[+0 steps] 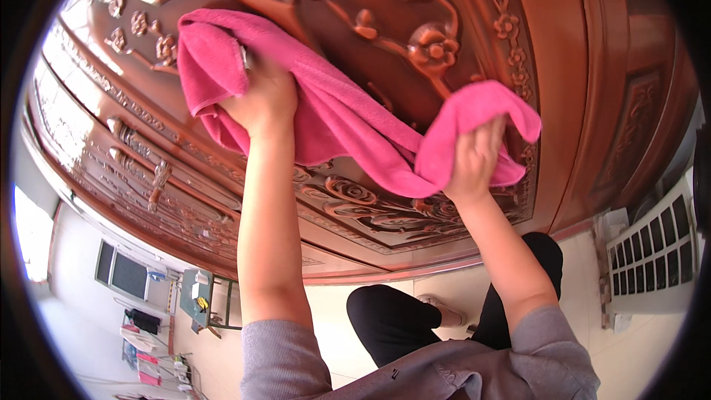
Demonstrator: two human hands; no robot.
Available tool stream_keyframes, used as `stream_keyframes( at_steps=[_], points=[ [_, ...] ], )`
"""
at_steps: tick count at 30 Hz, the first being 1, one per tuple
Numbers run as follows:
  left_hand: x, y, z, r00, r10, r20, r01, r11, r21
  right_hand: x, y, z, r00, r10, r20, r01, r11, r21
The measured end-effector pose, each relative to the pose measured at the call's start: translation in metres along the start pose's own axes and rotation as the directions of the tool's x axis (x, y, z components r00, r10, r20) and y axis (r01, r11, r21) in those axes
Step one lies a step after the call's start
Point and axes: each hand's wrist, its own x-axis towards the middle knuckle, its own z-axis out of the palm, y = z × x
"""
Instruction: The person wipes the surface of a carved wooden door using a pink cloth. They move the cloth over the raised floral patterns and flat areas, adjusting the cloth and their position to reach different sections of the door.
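Note:
A pink towel (344,116) stretches slantwise between my two hands, against a glossy reddish-brown carved door (355,61). My left hand (266,100) grips one bunched end; the fingertips are partly blurred and hidden by the cloth. Lower and to the right, my right hand (476,161) has the other end, with its fingers pressed over a fold and the thumb side out of sight. Raised blossoms (433,47) and branches stand out around the towel. Below it runs a panel of carved scrollwork (383,208).
Long ornate handles (139,150) project on the left. At right, a white slatted unit (652,247) stands on the pale tiled floor (577,266). A green table (208,297) and a drying rack (150,355) with cloths are at lower left. My bent knees (383,316) are beneath the door.

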Motion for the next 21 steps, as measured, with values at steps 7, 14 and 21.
stream_keyframes(
  at_steps=[7,14,21],
  points=[
    [-0.031,0.013,-0.003,0.993,0.008,0.119,0.006,0.993,-0.118,0.01,-0.047,0.019,0.973,-0.134,0.188,0.127,0.991,0.054],
    [-0.11,0.074,-0.027,0.824,0.221,0.522,0.079,0.867,-0.492,-0.052,0.004,-0.006,0.849,-0.29,0.442,0.249,0.957,0.15],
    [-0.178,0.114,-0.033,0.64,0.489,0.592,0.022,0.759,-0.651,-0.116,0.046,-0.028,0.897,-0.095,0.431,0.099,0.995,0.012]
  ],
)
